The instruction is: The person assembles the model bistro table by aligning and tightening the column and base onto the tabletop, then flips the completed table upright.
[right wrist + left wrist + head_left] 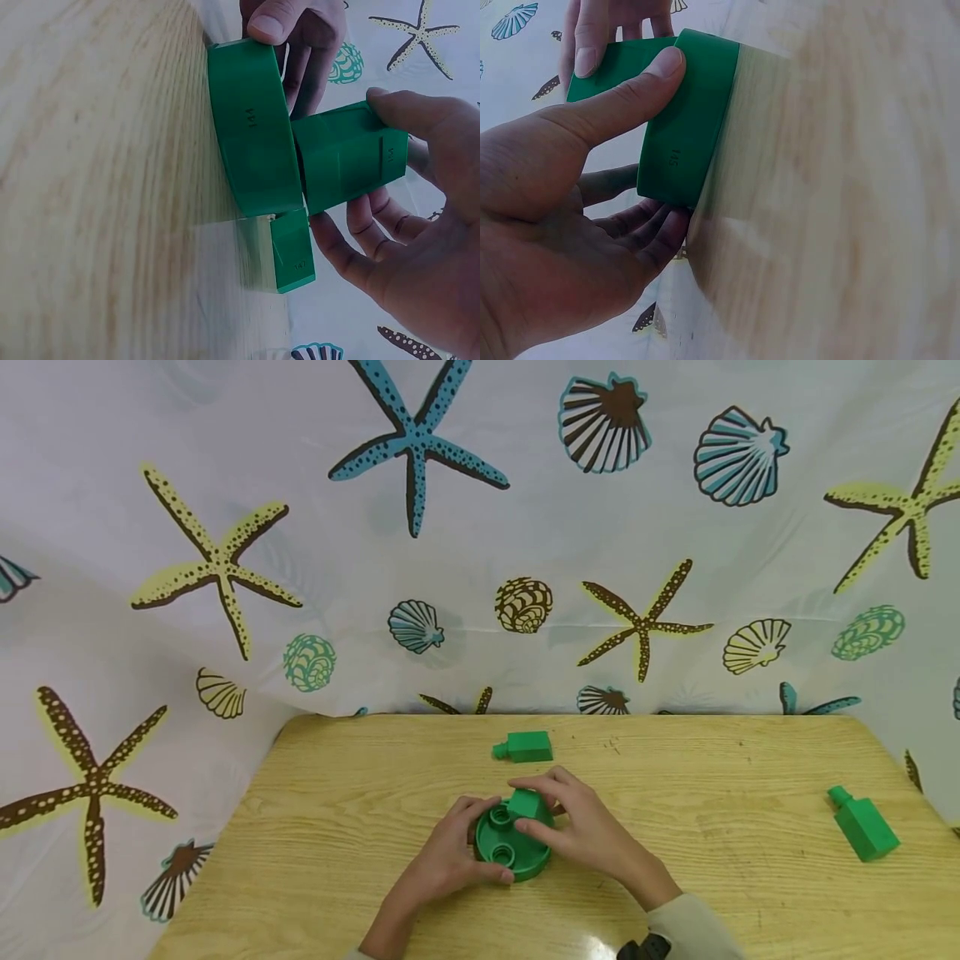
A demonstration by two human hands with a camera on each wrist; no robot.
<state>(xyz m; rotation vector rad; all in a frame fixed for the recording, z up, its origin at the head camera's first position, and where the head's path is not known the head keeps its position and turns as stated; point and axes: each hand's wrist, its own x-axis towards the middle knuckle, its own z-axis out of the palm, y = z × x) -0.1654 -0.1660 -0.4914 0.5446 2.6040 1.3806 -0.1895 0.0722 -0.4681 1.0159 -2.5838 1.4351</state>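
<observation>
A round green base [525, 850] with a raised rim and ringed sockets [502, 857] rests on the table. My left hand [447, 853] grips its side, thumb on the near edge and fingers around the far side. With thumb and fingers my right hand [581, 823] holds a green block [527, 803] standing on the base at its right back. In the right wrist view that block [349, 157] meets the base's [255, 131] top face, slightly tilted, with a thin dark gap showing along the joint. Its lower end is hidden.
A green block with a narrow threaded neck [529, 747] lies behind the hands, neck pointing left. A similar green block [868, 828] lies far to the right on the wooden table [337, 827]. A shell-patterned curtain [465, 552] hangs along the back and sides.
</observation>
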